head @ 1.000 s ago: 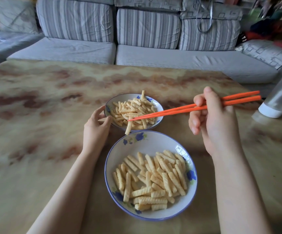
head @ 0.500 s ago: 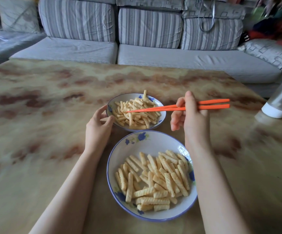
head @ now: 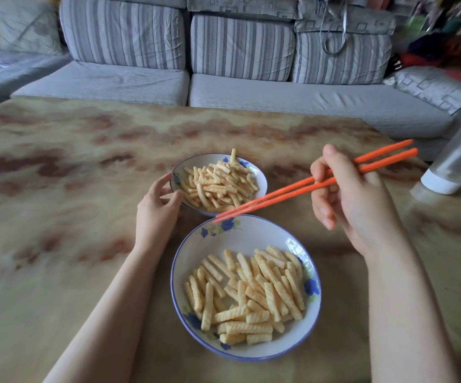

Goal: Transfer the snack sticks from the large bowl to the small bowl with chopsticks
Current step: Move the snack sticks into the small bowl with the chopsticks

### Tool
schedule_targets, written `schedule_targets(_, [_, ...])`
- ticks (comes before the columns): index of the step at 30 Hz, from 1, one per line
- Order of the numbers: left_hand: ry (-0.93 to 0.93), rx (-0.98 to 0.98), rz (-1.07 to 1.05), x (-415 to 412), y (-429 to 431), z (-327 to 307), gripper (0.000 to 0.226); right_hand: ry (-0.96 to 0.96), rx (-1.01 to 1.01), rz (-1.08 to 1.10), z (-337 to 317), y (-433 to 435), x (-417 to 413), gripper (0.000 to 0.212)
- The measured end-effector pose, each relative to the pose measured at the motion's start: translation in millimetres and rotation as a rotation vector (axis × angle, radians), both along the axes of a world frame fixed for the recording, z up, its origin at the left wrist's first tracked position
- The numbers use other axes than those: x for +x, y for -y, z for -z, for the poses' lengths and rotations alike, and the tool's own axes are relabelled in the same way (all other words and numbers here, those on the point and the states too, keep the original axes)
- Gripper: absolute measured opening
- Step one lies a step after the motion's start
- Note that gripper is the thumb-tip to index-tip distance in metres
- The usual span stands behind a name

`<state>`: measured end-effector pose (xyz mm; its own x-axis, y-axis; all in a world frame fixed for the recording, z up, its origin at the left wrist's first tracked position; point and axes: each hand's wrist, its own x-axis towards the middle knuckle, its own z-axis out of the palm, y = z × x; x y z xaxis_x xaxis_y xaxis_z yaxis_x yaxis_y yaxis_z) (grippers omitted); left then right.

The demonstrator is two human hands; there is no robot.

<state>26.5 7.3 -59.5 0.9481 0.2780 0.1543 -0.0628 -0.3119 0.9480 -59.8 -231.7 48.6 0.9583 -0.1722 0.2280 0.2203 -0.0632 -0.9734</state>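
On a marbled tan surface [head: 58, 217], grey sofa [head: 251, 100] behind with three striped back cushions [head: 121, 31]. Two bowls sit just beside each other, small bowl [head: 178, 175] far and large bowl [head: 251, 236] near, both holding sticks [head: 251, 294], way too many to count. The right hand [head: 353, 200] has its grip curled round two orange chopsticks [head: 279, 196], tips empty over the large bowl's far rim. The left hand [head: 154, 214] holds the small bowl's side. One whitish container [head: 455, 167] sits far right.
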Motion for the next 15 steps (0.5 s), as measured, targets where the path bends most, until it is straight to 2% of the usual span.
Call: schedule_targets(15, [-0.002, -0.006, -0.002, 0.8, 0.3, 0.6, 0.042, -0.11, -0.133, -0.091, 6.0, 8.9, 0.4, 0.042])
